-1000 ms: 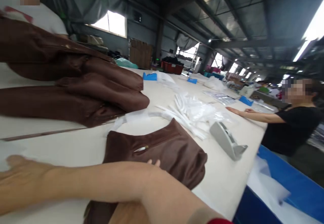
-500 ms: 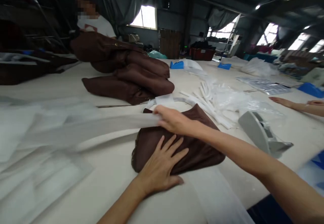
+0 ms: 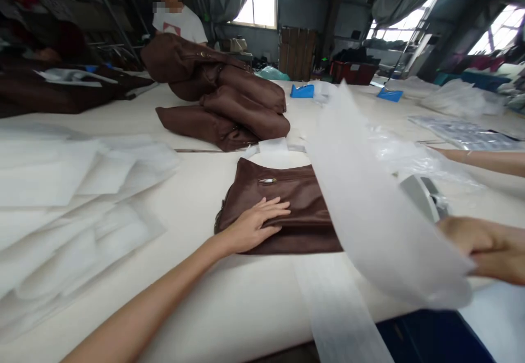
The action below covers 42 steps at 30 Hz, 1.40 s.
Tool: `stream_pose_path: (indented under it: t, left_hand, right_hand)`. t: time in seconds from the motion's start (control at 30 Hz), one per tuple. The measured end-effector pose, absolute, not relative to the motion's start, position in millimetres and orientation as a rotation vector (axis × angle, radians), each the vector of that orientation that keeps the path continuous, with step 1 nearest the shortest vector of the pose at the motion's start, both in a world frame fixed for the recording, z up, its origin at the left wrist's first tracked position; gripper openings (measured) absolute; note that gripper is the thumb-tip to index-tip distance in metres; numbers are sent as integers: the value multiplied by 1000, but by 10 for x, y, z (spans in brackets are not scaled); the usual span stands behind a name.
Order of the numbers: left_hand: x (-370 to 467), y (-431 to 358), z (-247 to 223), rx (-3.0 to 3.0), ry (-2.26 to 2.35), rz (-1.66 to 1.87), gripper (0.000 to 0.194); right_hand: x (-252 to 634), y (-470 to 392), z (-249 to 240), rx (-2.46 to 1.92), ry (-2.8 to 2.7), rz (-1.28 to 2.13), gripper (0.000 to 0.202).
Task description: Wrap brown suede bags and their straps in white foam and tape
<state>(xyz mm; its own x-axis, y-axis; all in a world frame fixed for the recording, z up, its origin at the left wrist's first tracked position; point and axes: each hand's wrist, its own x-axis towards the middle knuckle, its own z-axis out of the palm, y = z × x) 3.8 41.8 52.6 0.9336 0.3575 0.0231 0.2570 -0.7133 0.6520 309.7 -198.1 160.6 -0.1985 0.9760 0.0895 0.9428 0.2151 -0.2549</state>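
The brown bag lies flat on the tabletop, in front of the person, its zipped pocket facing up. The left hand rests palm down on its lower left part, fingers stretched out side by side and the thumb apart; the forearm slants up from the lower left. The right hand, blurred, reaches out at the far right, curled on the lower end of a white sheet; its fingertips are hidden. The raised sheet curves upward to the left and covers the bag's right end from view. A pale strip runs from the bag's near side over the tabletop's near edge, beside a dark blue bin below. To the left, a stretch of tabletop separates the bag from a heap of white sheets; only a narrower band lies between bag and near edge. A grey tape dispenser stands right of the bag, partly behind the sheet. Beyond, more brown bags are piled up, and a co-worker's forearm enters from the right.
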Motion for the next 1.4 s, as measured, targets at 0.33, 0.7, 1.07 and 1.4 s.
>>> stream_pose_path:
  t: [0.33,0.7,1.07,1.4]
  left_hand:
    - [226,773,1043,2087,527,-189,44]
    - [394,811,1263,2018,555,-366,26]
    - [437,799,1415,2078,547,-435,34]
    - [458,539,1509,2669,650,-602,32]
  right_hand:
    - [2267,-1629,1628,-899,-2977,1354,28]
    - [2512,-1235,1149,-2123,-2431,-13,13]
    - [2623,-1187,869,-1768,-2262,-790,18]
    - [2641,-1024,854,-1841,-2264,-716,16]
